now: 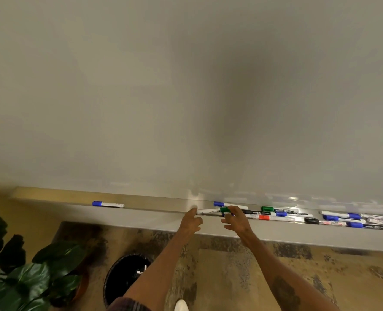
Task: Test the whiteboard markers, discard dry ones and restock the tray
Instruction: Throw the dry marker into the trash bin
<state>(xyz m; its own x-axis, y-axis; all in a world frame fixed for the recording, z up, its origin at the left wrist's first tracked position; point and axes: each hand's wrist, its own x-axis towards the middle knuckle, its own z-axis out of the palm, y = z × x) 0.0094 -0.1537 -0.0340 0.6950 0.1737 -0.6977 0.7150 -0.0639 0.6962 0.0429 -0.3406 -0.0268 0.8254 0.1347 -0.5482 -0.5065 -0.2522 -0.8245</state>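
Held the green-capped marker (210, 211) lengthwise over the tray (154, 204), with its barrel leftward, pinched at the barrel end by the left hand (191, 221) and at the cap by the right hand (236, 218).

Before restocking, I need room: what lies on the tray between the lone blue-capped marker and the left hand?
Nothing; head view shows bare tray between blue-capped marker and left hand.

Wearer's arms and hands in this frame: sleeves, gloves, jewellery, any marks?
Left hand and right hand are bare, with no gloves, rings or watch visible. Both forearms are uncovered. The right forearm carries a dark tattoo-like mark. Dark plaid fabric shows at the bottom edge by the left arm, probably a short or rolled sleeve.
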